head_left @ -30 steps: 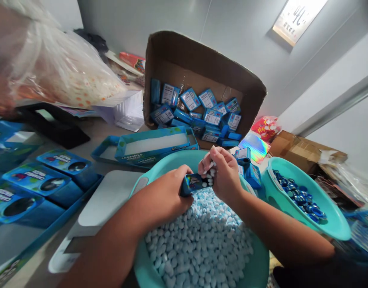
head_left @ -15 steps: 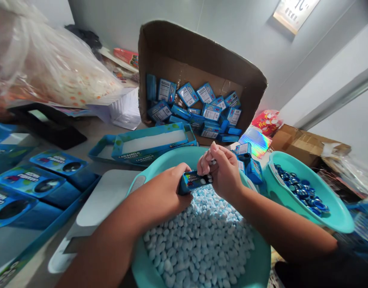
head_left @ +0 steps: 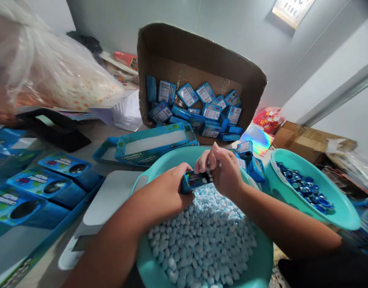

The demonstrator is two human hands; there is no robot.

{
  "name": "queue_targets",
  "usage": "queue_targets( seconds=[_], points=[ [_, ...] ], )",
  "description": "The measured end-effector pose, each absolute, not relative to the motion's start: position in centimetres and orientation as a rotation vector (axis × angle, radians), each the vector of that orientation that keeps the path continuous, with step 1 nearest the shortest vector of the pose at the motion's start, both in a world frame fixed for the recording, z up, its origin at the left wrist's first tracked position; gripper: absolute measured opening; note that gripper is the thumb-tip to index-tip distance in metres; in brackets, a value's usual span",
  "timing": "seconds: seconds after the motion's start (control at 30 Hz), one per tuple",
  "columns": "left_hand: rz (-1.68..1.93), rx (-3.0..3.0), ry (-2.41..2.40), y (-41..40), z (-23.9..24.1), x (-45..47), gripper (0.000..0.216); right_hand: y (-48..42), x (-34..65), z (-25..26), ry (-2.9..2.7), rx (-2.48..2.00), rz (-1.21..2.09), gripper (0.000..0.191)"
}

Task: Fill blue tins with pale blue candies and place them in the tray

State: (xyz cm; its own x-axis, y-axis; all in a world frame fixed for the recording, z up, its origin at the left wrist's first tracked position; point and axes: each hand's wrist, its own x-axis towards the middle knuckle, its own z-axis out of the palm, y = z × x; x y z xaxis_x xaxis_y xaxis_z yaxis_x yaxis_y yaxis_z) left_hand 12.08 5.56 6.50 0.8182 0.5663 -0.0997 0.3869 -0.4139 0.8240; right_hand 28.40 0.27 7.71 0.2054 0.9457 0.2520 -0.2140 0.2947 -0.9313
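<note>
My left hand (head_left: 178,185) is wrapped round a small blue candy box (head_left: 191,183) printed "Caramelo", tilted with its round opening toward the right. At that opening my right hand (head_left: 227,172) is cupped, fingers curled round a few small white candies, some of which show between the fingers and at the hole. Both hands are over a turquoise tub (head_left: 152,168), which holds a heap of pale blue and white candies (head_left: 198,240). How full the box is cannot be seen.
Behind stands a cardboard carton (head_left: 198,44) with several blue boxes. Open display trays (head_left: 154,144) lie before it. A second tub (head_left: 342,212) at right holds blue lids. At left are a scale (head_left: 112,196), more blue boxes (head_left: 42,186) and a plastic bag (head_left: 66,68).
My right hand's fingers have shifted closer over the box opening, curling down onto it. The left hand still grips the box; the view has moved slightly.
</note>
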Motion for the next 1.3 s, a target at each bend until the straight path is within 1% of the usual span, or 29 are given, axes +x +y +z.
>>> queue_targets(
  seconds=[0.07, 0.23, 0.33, 0.47, 0.6, 0.77, 0.87, 1.07, 1.3],
  points=[
    [0.249, 2.058, 0.701, 5.6, 6.4, 12.1, 0.028, 0.3, 28.5, 7.5, -1.079, -0.896, 0.988, 0.051],
    [0.314, 2.048, 0.673, 5.7, 6.1, 12.2, 0.037, 0.1, 28.8, 7.3, -1.31, -0.938, 0.865, 0.038],
    [0.346, 2.032, 0.727, 5.6, 6.0, 12.1, 0.041, 0.1, 29.0, 7.4, -1.395, -0.96, 0.847, 0.035],
    [0.359, 2.017, 0.886, 5.5, 6.2, 12.1, 0.041, 0.3, 29.3, 7.3, -1.478, -0.966, 0.891, 0.037],
    [0.421, 2.026, 0.871, 5.6, 6.2, 12.3, 0.036, 0.4, 29.5, 7.0, -1.484, -0.937, 0.917, 0.038],
    [0.477, 2.073, 0.859, 5.7, 5.8, 12.5, 0.046, 0.2, 29.5, 6.9, -1.453, -0.953, 0.959, 0.04],
    [0.419, 2.094, 0.882, 5.7, 5.8, 12.4, 0.043, 0.0, 29.4, 7.0, -1.461, -0.947, 0.94, 0.04],
    [0.389, 2.112, 0.924, 5.4, 6.5, 12.3, 0.033, -0.2, 29.4, 7.3, -1.482, -0.945, 0.929, 0.046],
    [0.301, 2.14, 0.947, 5.3, 6.7, 12.4, 0.049, -0.4, 29.3, 7.4, -1.546, -0.913, 0.921, 0.05]
  ],
)
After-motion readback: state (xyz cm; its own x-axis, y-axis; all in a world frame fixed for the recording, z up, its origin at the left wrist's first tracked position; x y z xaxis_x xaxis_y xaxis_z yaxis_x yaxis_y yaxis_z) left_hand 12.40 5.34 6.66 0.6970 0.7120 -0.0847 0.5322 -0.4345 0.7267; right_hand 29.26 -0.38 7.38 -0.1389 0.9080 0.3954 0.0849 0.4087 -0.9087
